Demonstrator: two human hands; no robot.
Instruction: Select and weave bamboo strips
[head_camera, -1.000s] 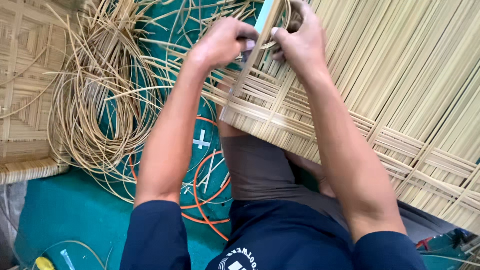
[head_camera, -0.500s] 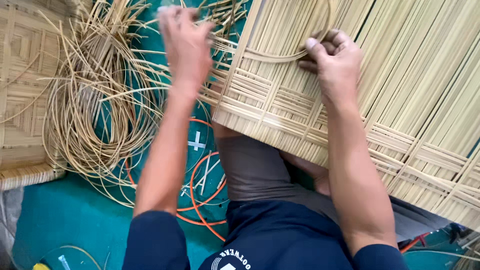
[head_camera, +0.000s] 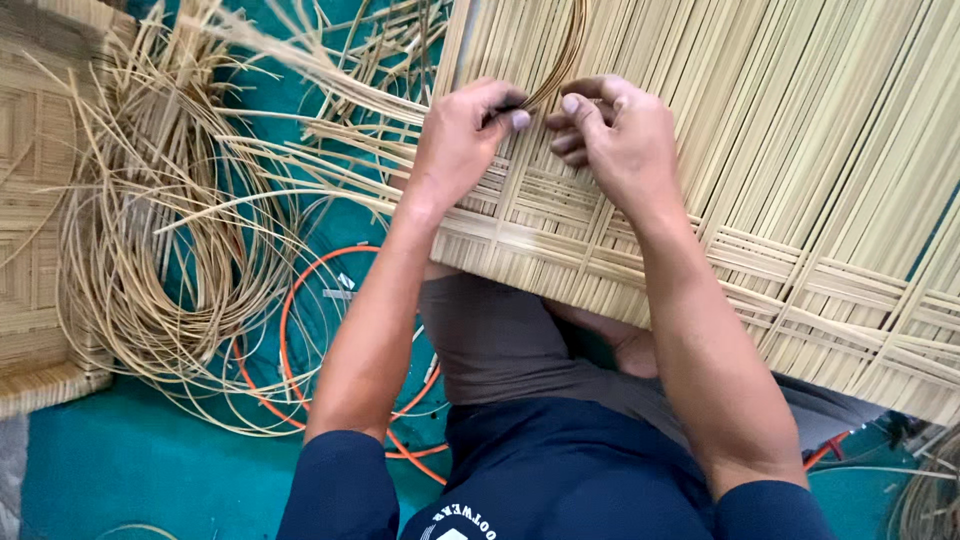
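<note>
A large woven bamboo mat (head_camera: 780, 170) of pale parallel slats lies across my lap. Both hands rest on its near-left part. My left hand (head_camera: 462, 135) pinches a thin curved bamboo strip (head_camera: 568, 55) between thumb and forefinger. My right hand (head_camera: 610, 130) meets it fingertip to fingertip and grips the same strip. The strip arcs up from my fingers over the slats toward the top edge of the view.
A coil of loose cane strips (head_camera: 170, 250) lies on the teal floor (head_camera: 130, 460) to the left. Orange hoops (head_camera: 300, 330) lie beside my knee. A finished woven panel (head_camera: 30, 230) sits at the far left. More loose splints (head_camera: 330, 130) fan out left of the mat.
My left hand came back from the raised position at the left and joined my right hand on the mat. Both now pinch the strip together. The view has shifted slightly.
</note>
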